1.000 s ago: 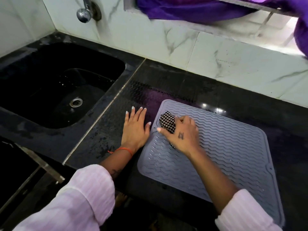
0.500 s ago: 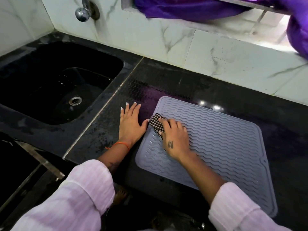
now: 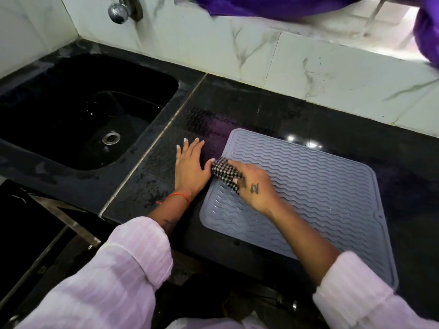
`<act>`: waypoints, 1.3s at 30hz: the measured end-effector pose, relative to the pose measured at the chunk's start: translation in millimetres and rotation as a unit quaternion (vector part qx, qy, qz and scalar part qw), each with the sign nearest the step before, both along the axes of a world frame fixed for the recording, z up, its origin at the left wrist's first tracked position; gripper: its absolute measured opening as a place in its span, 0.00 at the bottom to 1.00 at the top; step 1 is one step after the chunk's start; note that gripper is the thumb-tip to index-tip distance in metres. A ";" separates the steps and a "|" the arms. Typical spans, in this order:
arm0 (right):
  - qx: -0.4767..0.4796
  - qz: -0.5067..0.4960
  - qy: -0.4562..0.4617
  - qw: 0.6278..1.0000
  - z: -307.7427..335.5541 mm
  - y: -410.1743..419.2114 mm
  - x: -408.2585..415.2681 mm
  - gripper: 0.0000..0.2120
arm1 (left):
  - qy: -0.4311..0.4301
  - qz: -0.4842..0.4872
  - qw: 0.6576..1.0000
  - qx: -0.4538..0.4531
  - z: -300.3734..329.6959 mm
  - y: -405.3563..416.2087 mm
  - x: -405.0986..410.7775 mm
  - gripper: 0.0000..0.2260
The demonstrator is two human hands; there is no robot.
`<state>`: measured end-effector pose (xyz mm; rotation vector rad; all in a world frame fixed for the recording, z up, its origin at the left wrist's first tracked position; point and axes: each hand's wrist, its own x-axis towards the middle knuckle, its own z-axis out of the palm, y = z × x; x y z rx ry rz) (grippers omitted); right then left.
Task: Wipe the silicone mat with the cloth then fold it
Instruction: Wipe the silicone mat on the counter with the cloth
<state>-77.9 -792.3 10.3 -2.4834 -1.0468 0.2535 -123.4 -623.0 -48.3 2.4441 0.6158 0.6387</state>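
A grey silicone mat (image 3: 316, 186) with wavy ridges lies flat on the black countertop. My right hand (image 3: 255, 186) presses a small black-and-white checked cloth (image 3: 224, 170) onto the mat near its left edge; part of the cloth is hidden under the fingers. Flat on the counter just left of the mat rests my left hand (image 3: 190, 168), fingers spread, thumb touching the mat's edge beside the cloth.
A black sink (image 3: 78, 115) with a metal drain lies to the left, a tap (image 3: 118, 9) above it. White marble tiles form the back wall. Purple fabric (image 3: 273, 5) hangs over the ledge at the top. The counter's front edge runs below the mat.
My right hand has slid the cloth leftward across the mat toward its left edge. My left hand has stayed flat in place.
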 end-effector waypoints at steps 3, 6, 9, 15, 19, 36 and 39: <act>-0.094 0.003 -0.082 0.992 -13.5 1.2 -26.1 0.31 | -0.007 -0.006 1.000 -0.015 0.4 0.8 1.0 0.24; -0.099 -0.007 -0.076 0.992 -16.2 2.6 -19.0 0.28 | -0.013 -0.017 1.000 -0.020 0.8 1.2 -0.6 0.23; -0.100 0.008 -0.014 0.995 -5.4 4.6 -5.1 0.28 | -0.010 -0.025 1.000 -0.016 3.3 0.9 -2.7 0.24; -0.098 -0.037 -0.082 0.991 -14.3 1.7 -43.0 0.27 | 0.080 -0.023 0.994 0.066 7.5 9.3 -9.0 0.31; -0.110 -0.026 -0.064 0.991 -8.0 3.0 -36.8 0.32 | 0.103 -0.032 0.992 0.072 10.7 13.0 -6.9 0.33; -0.106 -0.013 -0.086 0.990 -15.4 -3.3 -60.1 0.29 | 0.087 -0.035 0.992 0.090 2.5 10.5 -13.4 0.33; -0.083 -0.006 -0.024 0.996 -7.9 -6.9 -53.9 0.27 | 0.085 -0.036 0.992 0.091 2.4 10.2 -13.9 0.33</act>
